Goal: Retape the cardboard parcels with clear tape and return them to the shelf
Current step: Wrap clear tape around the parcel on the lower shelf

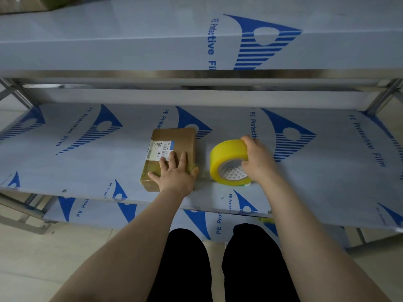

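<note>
Mid-frame on the middle shelf [305, 188]: the cardboard parcel [176, 138], with the left grip [174, 174] laid flat on its near end, fingers straight and spread, pressing down. Just right of it, the right grip [259, 160] curled round the yellow-tinted tape roll [224, 153]. Between them, a short strip of tape [201, 172], seemingly taut. Press firmly with the left grip to anchor the strip. Draw the roll away low and level under even tension. Smooth outward afterwards against wrinkles and bubbles.
</note>
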